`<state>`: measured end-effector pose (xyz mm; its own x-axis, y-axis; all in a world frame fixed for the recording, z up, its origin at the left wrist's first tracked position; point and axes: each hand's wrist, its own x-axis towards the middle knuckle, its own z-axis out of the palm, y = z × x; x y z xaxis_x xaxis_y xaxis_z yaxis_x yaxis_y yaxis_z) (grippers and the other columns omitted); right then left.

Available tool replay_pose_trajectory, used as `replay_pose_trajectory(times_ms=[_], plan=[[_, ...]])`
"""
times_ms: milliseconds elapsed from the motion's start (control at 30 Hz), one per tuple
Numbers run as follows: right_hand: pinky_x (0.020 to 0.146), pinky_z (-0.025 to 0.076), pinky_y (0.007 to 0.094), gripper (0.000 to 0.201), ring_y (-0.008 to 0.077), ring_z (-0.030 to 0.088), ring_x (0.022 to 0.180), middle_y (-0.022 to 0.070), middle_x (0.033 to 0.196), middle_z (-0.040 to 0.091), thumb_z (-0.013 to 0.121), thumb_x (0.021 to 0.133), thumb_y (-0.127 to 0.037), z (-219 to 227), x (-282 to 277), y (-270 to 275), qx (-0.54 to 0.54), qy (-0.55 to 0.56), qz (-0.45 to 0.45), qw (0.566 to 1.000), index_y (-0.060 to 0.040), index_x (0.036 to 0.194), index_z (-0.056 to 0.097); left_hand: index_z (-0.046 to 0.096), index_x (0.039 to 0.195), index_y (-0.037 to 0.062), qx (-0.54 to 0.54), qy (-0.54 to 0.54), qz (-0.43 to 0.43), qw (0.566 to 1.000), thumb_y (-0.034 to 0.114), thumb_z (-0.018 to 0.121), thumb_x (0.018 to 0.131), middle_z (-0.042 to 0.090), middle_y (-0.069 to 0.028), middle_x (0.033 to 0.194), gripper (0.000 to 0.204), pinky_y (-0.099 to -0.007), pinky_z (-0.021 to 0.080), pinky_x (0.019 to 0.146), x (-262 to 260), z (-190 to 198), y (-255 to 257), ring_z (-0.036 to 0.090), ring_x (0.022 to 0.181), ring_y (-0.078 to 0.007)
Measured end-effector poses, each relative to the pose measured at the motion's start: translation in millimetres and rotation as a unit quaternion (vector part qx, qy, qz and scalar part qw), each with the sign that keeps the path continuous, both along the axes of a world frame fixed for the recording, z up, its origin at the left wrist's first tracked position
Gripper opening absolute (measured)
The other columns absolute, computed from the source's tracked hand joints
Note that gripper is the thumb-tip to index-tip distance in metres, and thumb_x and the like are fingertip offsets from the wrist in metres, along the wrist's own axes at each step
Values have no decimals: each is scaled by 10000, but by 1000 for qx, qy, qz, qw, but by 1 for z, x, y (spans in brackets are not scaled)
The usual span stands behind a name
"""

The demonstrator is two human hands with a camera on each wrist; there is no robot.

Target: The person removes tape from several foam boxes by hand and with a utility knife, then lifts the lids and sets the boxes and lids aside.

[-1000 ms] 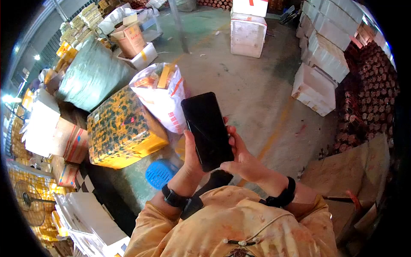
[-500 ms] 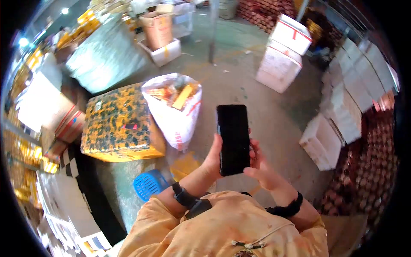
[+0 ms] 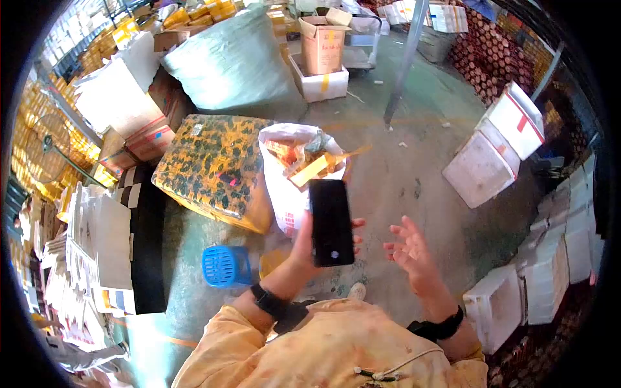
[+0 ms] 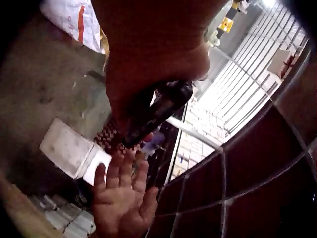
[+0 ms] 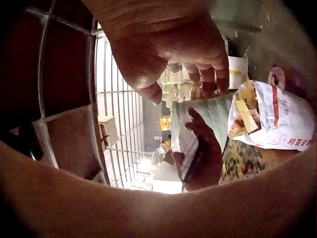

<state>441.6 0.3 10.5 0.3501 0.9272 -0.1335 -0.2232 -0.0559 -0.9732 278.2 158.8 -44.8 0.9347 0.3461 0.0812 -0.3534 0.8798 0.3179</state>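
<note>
A black smartphone [image 3: 332,223] is gripped in my left hand [image 3: 302,249], the thumb along its left edge and fingertips showing past its right edge. Its screen is dark apart from a small light spot near the bottom. My right hand [image 3: 414,255] is off the phone, to its right, with fingers spread and slightly bent and nothing in them. From the left wrist, the phone [image 4: 161,111] appears edge-on in the left hand, and the right hand [image 4: 124,201] shows its bare palm. The right wrist view has the right hand [image 5: 173,54] above the left hand [image 5: 205,158].
Beyond the phone stands a white sack [image 3: 278,174] of packaging scraps, beside a yellow-and-black taped box [image 3: 213,165]. A blue plastic basket [image 3: 226,266] sits on the floor at left. White foam boxes [image 3: 482,168] stand at right, a metal post [image 3: 406,64] farther back.
My right hand has let go of the phone and moved away to the right; the left hand alone holds it. The head view has swung right, and a light spot now shows on the screen.
</note>
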Motion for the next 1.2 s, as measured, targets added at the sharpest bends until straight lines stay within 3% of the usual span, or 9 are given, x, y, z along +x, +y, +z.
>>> replay_pose_trajectory(times_ms=[167, 233, 367, 433, 700, 833, 933, 1033, 1200], plan=[[831, 431, 301, 616, 188, 506, 986, 111, 1260, 393, 557, 854, -120, -6, 69, 6, 31, 6, -3, 1000, -99, 1379, 235, 298, 1344, 37, -19, 126, 226, 966, 683, 339, 803, 454, -172, 1263, 843, -485, 439, 870, -7, -21, 14, 521, 1040, -340], [837, 429, 297, 592, 180, 506, 986, 106, 1257, 396, 541, 861, -106, -9, 83, 16, 19, 10, 8, 1000, -98, 1374, 244, 345, 1320, 69, -124, 136, 287, 940, 615, 362, 835, 457, -164, 1257, 730, -525, 411, 901, -22, -42, 25, 485, 1091, -373], [858, 413, 262, 560, 154, 480, 1010, 95, 1236, 390, 527, 845, -38, -13, 100, 54, -20, 45, 59, 997, -59, 1343, 273, 405, 1270, 39, -52, 128, 374, 917, 633, 343, 829, 478, -165, 1238, 742, -544, 373, 931, -41, -31, 43, 479, 1100, -372], [857, 414, 257, 536, 148, 480, 1009, 89, 1228, 397, 519, 848, -33, -18, 104, 80, -31, 46, 94, 994, -53, 1333, 291, 350, 1332, 113, -82, 127, 406, 901, 610, 391, 831, 468, -159, 1249, 707, -529, 463, 814, -46, -36, 64, 529, 1020, -361], [875, 409, 266, 492, 145, 479, 1017, 82, 1215, 429, 521, 847, -26, -25, 133, 225, -53, -33, 154, 986, -40, 1304, 340, 376, 1303, 42, -63, 71, 452, 887, 557, 437, 823, 509, -150, 1199, 707, -462, 485, 805, -33, -58, 213, 554, 960, -311], [879, 412, 272, 480, 149, 482, 1024, 74, 1201, 447, 520, 843, -21, -21, 148, 300, -84, -42, 139, 986, -34, 1293, 353, 452, 1211, 3, -147, 49, 462, 873, 394, 504, 804, 566, -130, 1112, 567, -501, 442, 843, -45, -110, 310, 553, 997, -304], [874, 417, 276, 465, 152, 490, 1021, 70, 1191, 461, 515, 845, -20, -19, 158, 340, -107, -57, 106, 987, -31, 1284, 363, 536, 1086, 3, -233, 140, 447, 852, 338, 478, 807, 593, -146, 1032, 440, -473, 400, 905, -62, -170, 357, 545, 984, -323], [863, 426, 285, 457, 157, 501, 1011, 70, 1184, 473, 513, 845, -24, -34, 174, 355, -141, -58, 64, 986, -28, 1278, 368, 515, 1097, -30, -254, 191, 454, 833, 374, 434, 862, 575, -209, 1031, 475, -503, 403, 880, -68, -226, 384, 535, 987, -350], [838, 444, 301, 445, 171, 518, 997, 77, 1184, 480, 518, 848, -45, -49, 208, 354, -239, -76, -8, 968, -33, 1270, 378, 431, 1155, -67, -428, 144, 444, 773, 345, 463, 866, 518, -233, 1100, 504, -512, 419, 838, -65, -295, 423, 511, 998, -367]])
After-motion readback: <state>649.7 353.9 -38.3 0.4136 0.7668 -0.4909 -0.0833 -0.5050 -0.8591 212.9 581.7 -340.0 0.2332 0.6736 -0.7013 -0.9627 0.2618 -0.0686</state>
